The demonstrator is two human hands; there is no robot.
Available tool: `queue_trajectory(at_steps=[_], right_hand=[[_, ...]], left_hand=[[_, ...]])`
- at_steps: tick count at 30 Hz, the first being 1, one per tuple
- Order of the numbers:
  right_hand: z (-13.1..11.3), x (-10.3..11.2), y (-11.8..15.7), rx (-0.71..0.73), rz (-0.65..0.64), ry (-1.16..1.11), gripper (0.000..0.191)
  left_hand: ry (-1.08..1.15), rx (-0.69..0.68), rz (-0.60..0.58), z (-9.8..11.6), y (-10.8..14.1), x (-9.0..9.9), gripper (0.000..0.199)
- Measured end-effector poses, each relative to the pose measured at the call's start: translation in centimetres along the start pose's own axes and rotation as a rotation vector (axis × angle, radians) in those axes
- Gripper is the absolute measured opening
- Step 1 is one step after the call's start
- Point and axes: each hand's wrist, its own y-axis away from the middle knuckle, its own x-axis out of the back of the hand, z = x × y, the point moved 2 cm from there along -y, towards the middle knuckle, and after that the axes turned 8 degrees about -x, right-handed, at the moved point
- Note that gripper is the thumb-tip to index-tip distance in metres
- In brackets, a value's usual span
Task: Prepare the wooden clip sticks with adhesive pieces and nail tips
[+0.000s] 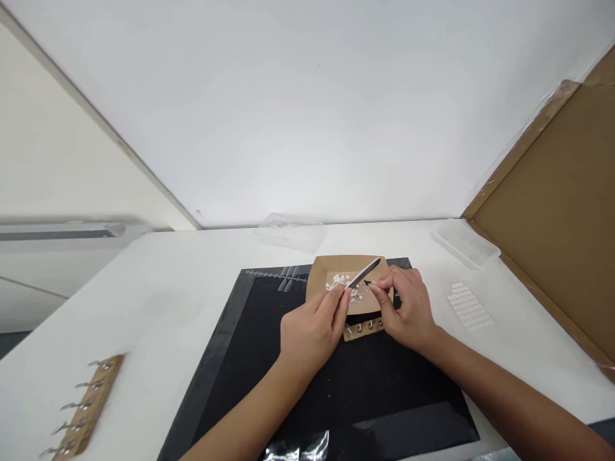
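My left hand [314, 323] is closed around the lower end of a slim nail file [365, 271], which slants up to the right over a brown paper tray [318, 269]. Between the thumb and fingers of my right hand [406, 307] is a small dark piece [368, 282], too small to make out, close beside the file. White flakes and bits [342, 280] lie in the tray below both hands. Just in front of the tray, partly hidden, sits a wooden strip with metal clips [364, 329].
A black mat [355, 384] lies under the tray, with clear nail tips on a stem [286, 278]. Another wooden clip strip [91, 410] is at left. Clear plastic packaging [291, 232], a clear case [466, 246], white tabs [469, 307] and cardboard [552, 211] surround the mat.
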Motion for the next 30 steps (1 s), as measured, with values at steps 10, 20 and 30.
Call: queue_trajectory(at_steps=[10, 20, 30], right_hand=[[1.7, 0.3, 1.1, -0.279, -0.069, -0.587, 0.016], [1.9, 0.3, 0.1, -0.441, -0.088, -0.817, 0.024], [2.8, -0.1, 0.2, -0.433, -0.062, -0.453, 0.024]], left_hand=[[-0.047, 0.062, -0.105, -1.3, -0.1, -0.5, 0.031], [0.047, -0.038, -0.074, -0.9, 0.1, -0.7, 0.026], [0.295, -0.013, -0.059, -0.6, 0.6, -1.2, 0.014]])
